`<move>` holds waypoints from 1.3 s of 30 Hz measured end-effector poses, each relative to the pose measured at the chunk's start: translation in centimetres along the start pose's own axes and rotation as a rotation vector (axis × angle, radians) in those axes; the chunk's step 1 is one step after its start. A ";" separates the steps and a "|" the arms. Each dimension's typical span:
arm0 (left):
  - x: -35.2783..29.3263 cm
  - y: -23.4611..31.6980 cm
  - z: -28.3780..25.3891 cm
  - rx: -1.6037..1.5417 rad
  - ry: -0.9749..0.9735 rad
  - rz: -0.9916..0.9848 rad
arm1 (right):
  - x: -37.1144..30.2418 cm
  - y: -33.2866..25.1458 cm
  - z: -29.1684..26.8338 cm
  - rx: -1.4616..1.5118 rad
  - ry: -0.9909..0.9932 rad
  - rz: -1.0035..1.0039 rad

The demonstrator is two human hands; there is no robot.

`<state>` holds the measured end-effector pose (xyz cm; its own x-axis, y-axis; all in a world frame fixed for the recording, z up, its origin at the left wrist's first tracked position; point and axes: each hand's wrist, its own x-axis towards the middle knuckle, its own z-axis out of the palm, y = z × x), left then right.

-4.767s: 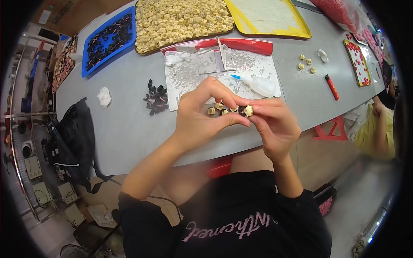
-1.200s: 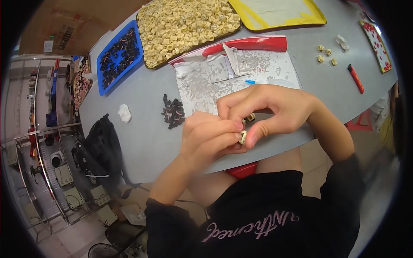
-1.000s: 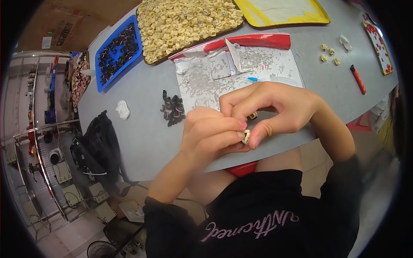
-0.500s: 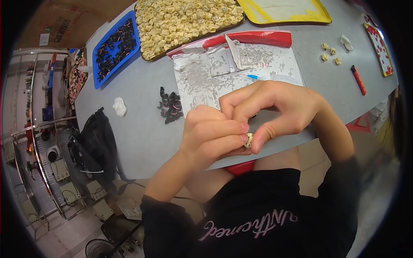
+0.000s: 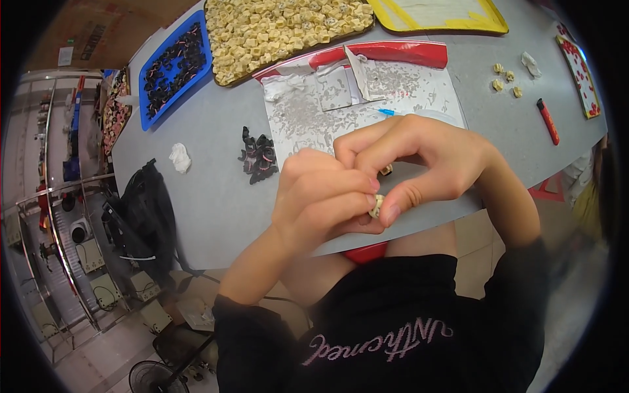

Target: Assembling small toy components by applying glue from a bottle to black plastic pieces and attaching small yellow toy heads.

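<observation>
My left hand [image 5: 314,193] has its fingers curled round a small cream-coloured moulded piece [image 5: 377,207] with dark marks, held just over the table's near edge. My right hand [image 5: 436,154] arches above it. The right thumb tip is at the piece, and the right forefinger meets the left fingertips. Part of the piece is hidden by the fingers. A second small cream-and-dark piece [image 5: 386,169] shows in the gap beneath my right hand. Left of my left hand lies a loose pile of small black pieces with pink edging [image 5: 258,157].
Beyond my hands, a grey-spotted white sheet [image 5: 429,98] bears a blue-tipped applicator [image 5: 388,112]. Many cream pieces [image 5: 288,33] fill a tray behind it, flanked by a blue tray [image 5: 207,56] and a yellow-edged tray [image 5: 488,14]. A red marker-like tool [image 5: 548,122] lies right.
The cream piece has tilted and shifted slightly up between my fingertips. The second piece beneath my right hand shows more clearly. The view has shifted slightly.
</observation>
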<state>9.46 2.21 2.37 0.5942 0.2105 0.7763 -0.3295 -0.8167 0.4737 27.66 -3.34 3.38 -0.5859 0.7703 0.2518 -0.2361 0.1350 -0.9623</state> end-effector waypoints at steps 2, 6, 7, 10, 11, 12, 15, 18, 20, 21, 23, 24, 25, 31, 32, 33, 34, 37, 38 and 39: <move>-0.3 -0.7 0.1 -0.004 0.038 -0.011 | 0.1 -0.2 0.0 -0.014 0.063 0.068; -0.3 -0.3 1.0 -0.019 0.203 -0.164 | 0.1 0.0 0.2 -0.021 0.222 -0.018; -0.2 -0.3 1.1 -0.074 0.239 -0.172 | 0.1 0.0 0.1 -0.021 0.279 -0.010; -0.2 -0.8 0.8 -0.154 0.280 -0.215 | 0.1 0.0 -0.3 -0.171 0.371 -0.087; -0.3 -0.8 0.7 -0.155 0.276 -0.238 | 0.2 -0.1 -0.2 -0.158 0.439 -0.159; -0.3 -0.8 0.7 -0.153 0.279 -0.238 | 0.3 -0.1 -0.1 -0.144 0.507 -0.232; -0.4 -0.7 0.8 -0.224 0.289 -0.295 | 0.5 0.1 -0.3 -0.349 0.429 -0.285; -0.4 -0.7 0.9 -0.261 0.264 -0.331 | 0.5 0.1 -0.4 -0.433 0.351 -0.333; 0.0 -0.9 0.8 -0.254 0.205 -0.268 | 0.5 -0.2 -0.5 -0.520 0.305 -0.376; -0.2 -0.8 0.7 -0.250 0.206 -0.270 | 0.6 -0.2 -0.5 -0.516 0.302 -0.377; -0.3 -0.8 0.6 -0.277 0.204 -0.312 | 0.7 -0.3 -0.5 -0.490 0.287 -0.341; -0.4 -0.8 0.7 -0.278 0.204 -0.313 | 0.7 -0.2 -0.4 -0.490 0.288 -0.339; -0.4 -0.8 0.7 -0.309 0.203 -0.326 | 0.7 -0.2 -0.4 -0.510 0.294 -0.331; -0.5 -0.8 1.0 -0.384 0.213 -0.381 | 0.5 -0.3 -0.3 -0.519 0.300 -0.293; -0.5 -0.8 1.1 -0.387 0.221 -0.390 | 0.5 -0.3 -0.3 -0.515 0.300 -0.287; -0.5 -0.8 1.1 -0.385 0.223 -0.391 | 0.5 -0.2 -0.3 -0.514 0.297 -0.287; -0.5 -0.9 1.0 -0.375 0.220 -0.387 | 0.6 0.0 -0.3 -0.517 0.301 -0.298; -0.6 -0.9 1.1 -0.366 0.223 -0.394 | 0.6 0.2 -0.4 -0.519 0.301 -0.308; -0.6 -0.9 1.2 -0.366 0.227 -0.405 | 0.5 0.1 -0.4 -0.519 0.297 -0.308; -0.6 -0.8 1.2 -0.365 0.228 -0.406 | 0.5 0.2 -0.4 -0.517 0.296 -0.308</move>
<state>10.27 2.12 1.05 0.5660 0.6108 0.5538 -0.3642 -0.4174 0.8325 27.66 -2.65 3.30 -0.2968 0.7772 0.5549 0.0869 0.6006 -0.7948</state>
